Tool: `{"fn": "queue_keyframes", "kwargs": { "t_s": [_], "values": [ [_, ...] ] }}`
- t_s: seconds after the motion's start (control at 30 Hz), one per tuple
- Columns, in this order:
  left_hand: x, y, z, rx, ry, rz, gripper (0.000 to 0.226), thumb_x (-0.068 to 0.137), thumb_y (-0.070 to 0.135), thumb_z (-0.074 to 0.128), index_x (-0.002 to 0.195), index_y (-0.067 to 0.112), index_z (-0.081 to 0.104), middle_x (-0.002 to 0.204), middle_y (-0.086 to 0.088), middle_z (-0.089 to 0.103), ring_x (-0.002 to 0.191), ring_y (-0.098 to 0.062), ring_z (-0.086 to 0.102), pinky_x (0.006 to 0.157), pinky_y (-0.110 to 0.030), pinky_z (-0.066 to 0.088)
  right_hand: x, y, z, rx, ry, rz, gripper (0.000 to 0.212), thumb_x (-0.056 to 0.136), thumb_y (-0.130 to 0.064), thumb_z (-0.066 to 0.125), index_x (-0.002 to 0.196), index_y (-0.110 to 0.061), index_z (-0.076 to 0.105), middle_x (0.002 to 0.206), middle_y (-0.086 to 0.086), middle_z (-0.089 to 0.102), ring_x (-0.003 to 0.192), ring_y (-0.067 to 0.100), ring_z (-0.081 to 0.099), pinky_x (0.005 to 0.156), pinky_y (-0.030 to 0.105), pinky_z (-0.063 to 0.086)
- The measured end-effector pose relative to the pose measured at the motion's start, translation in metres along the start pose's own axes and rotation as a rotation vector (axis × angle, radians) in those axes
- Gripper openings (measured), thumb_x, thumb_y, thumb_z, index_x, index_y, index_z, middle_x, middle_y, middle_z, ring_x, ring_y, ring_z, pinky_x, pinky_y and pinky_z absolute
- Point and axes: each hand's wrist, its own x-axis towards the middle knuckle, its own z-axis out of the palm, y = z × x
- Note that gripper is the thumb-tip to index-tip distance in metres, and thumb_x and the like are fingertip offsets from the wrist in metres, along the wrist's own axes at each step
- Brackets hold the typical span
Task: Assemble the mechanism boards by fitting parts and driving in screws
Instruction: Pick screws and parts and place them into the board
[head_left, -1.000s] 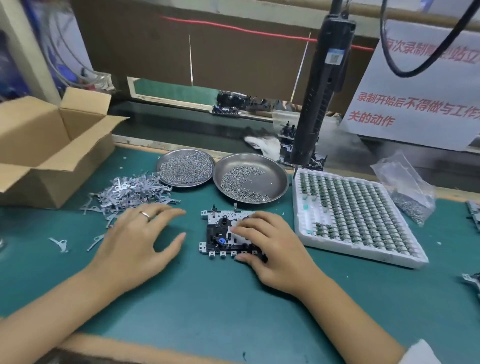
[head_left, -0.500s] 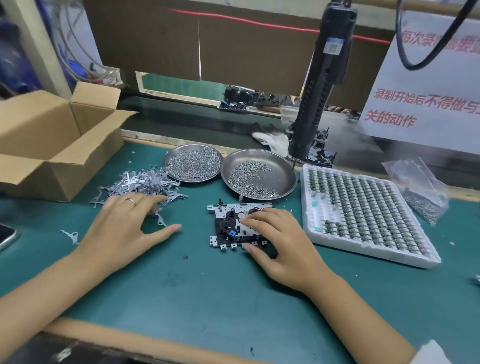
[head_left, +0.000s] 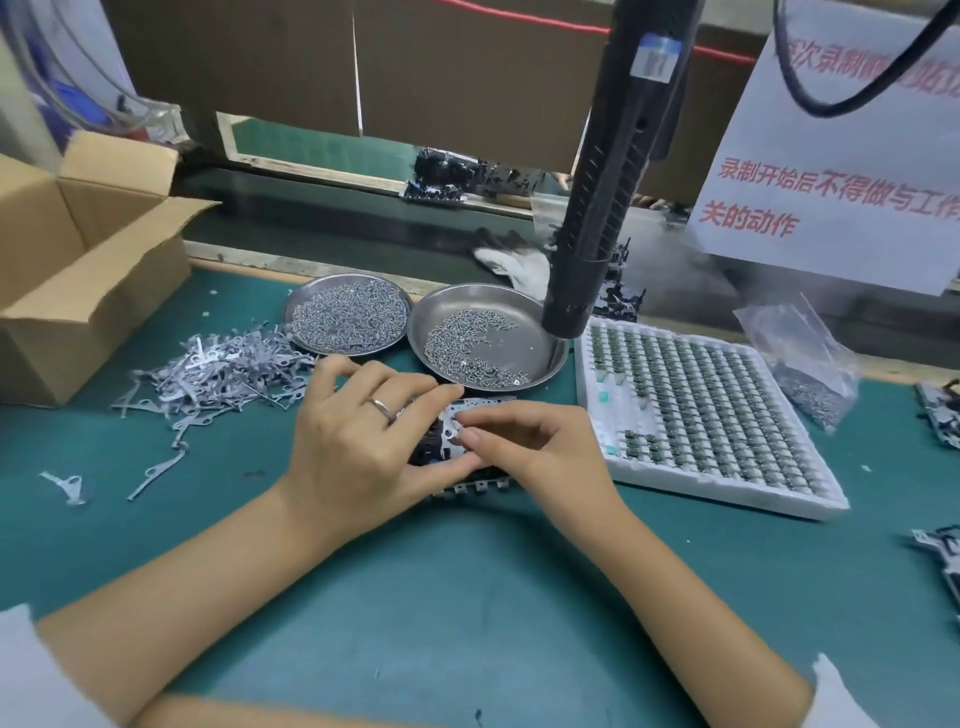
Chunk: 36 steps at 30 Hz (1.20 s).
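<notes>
1. Centrally on the green counter (head_left: 467, 597), a mechanism board (head_left: 470, 486) lies flat between two bare hands, close to the person, where both can work on it.
2. The left hand (head_left: 358, 441), a ring on one finger, covers the board's left side with fingers loosely curved over it, apparently steadying it.
3. The right hand (head_left: 540, 447) pinches a small metal lever part (head_left: 453, 429) between thumb and forefinger, lowering it onto the board; the fitting step looks to be under way, with no screw in hand.
4. At 10 o'clock from the board sits a loose pile of stamped metal levers (head_left: 218, 369), within the left hand's reach, likely the supply for this step.
5. At 12 o'clock stand two round steel dishes of screws, the fuller left dish (head_left: 347, 315) and the sparser right dish (head_left: 488, 338), set side by side.
6. Above the right dish hangs an electric screwdriver (head_left: 608, 182), suspended for quick grabbing, untouched.
7. At 3 o'clock a white tray of small components (head_left: 701, 410) lies just beside the right hand.
8. At 9 o'clock, well apart, an open cardboard box (head_left: 78, 270) stands.
</notes>
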Motion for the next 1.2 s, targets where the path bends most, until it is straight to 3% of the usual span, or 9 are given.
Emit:
{"fn": "queue_keyframes", "kwargs": {
  "t_s": [0.13,0.27,0.37,0.57,0.7,0.8,0.93,1.07,1.2],
  "values": [
    [-0.002,0.001,0.001,-0.059,-0.020,-0.036,0.050,0.077,0.060,0.069,0.091,0.012,0.076,0.085,0.001,0.071,0.067,-0.022,0.065,0.075,-0.038,0.038,0.004,0.000,-0.001,-0.066,0.018,0.027,0.023,0.079,-0.002,0.074,0.082,-0.025,0.075,0.080,-0.002,0.074,0.076,0.011,0.069,0.075,0.036,0.058],
    [-0.003,0.004,0.000,-0.347,-0.123,-0.226,0.034,0.086,0.046,0.063,0.090,0.014,0.074,0.088,0.006,0.071,0.075,-0.016,0.064,0.081,-0.038,0.036,0.004,0.001,-0.006,-0.359,0.056,-0.131,0.019,0.081,0.000,0.070,0.086,-0.017,0.075,0.080,-0.013,0.071,0.079,0.001,0.066,0.077,0.014,0.050],
    [-0.008,0.003,0.001,-0.488,-0.225,-0.390,0.020,0.086,0.032,0.064,0.085,0.015,0.074,0.082,0.012,0.069,0.076,-0.006,0.057,0.084,-0.036,0.034,0.006,0.005,-0.011,-0.490,0.069,-0.206,0.017,0.082,0.004,0.068,0.091,-0.008,0.074,0.085,-0.006,0.069,0.085,0.004,0.063,0.080,0.011,0.046],
    [-0.007,0.006,-0.002,-0.613,-0.340,-0.555,0.009,0.078,0.031,0.067,0.084,0.027,0.073,0.073,0.017,0.065,0.074,0.000,0.053,0.088,-0.031,0.032,0.007,0.012,-0.014,-0.501,-0.002,-0.179,0.015,0.081,0.004,0.068,0.091,-0.006,0.074,0.081,-0.007,0.067,0.082,0.003,0.063,0.078,0.009,0.046],
    [-0.007,0.007,-0.004,-0.679,-0.395,-0.608,0.018,0.078,0.023,0.077,0.082,0.037,0.068,0.070,0.023,0.063,0.077,0.005,0.054,0.086,-0.021,0.031,0.008,0.013,-0.017,-0.540,-0.007,-0.177,0.017,0.082,0.000,0.070,0.094,-0.010,0.074,0.084,-0.007,0.068,0.085,0.003,0.063,0.080,0.010,0.046],
    [-0.007,0.008,-0.005,-0.718,-0.435,-0.649,0.024,0.074,0.013,0.079,0.079,0.035,0.070,0.065,0.018,0.064,0.074,0.008,0.055,0.076,-0.004,0.032,0.007,0.014,-0.018,-0.525,0.002,-0.161,0.017,0.083,-0.003,0.070,0.097,-0.011,0.074,0.088,-0.005,0.070,0.087,0.002,0.064,0.084,0.012,0.047],
    [-0.007,0.006,-0.004,-0.791,-0.472,-0.720,0.023,0.074,0.009,0.078,0.074,0.031,0.071,0.066,0.014,0.068,0.067,0.002,0.059,0.066,-0.003,0.038,0.003,0.014,-0.019,-0.494,-0.021,-0.171,0.019,0.084,-0.003,0.069,0.101,-0.011,0.073,0.092,-0.005,0.072,0.087,-0.001,0.065,0.086,0.015,0.048],
    [-0.006,0.004,-0.004,-0.846,-0.489,-0.789,0.020,0.074,0.006,0.077,0.074,0.025,0.073,0.064,0.007,0.068,0.064,-0.012,0.061,0.062,-0.010,0.044,0.001,0.016,-0.020,-0.545,-0.035,-0.258,0.024,0.083,-0.003,0.070,0.103,-0.014,0.073,0.087,-0.016,0.066,0.083,-0.001,0.063,0.082,0.014,0.048],
    [-0.006,0.005,-0.002,-0.866,-0.513,-0.813,0.014,0.075,0.004,0.076,0.077,0.019,0.075,0.064,0.003,0.068,0.065,-0.017,0.061,0.063,-0.015,0.047,0.000,0.016,-0.020,-0.600,-0.061,-0.309,0.024,0.083,-0.005,0.068,0.105,-0.014,0.073,0.087,-0.014,0.063,0.081,0.005,0.060,0.079,0.020,0.048]
  ]
}}
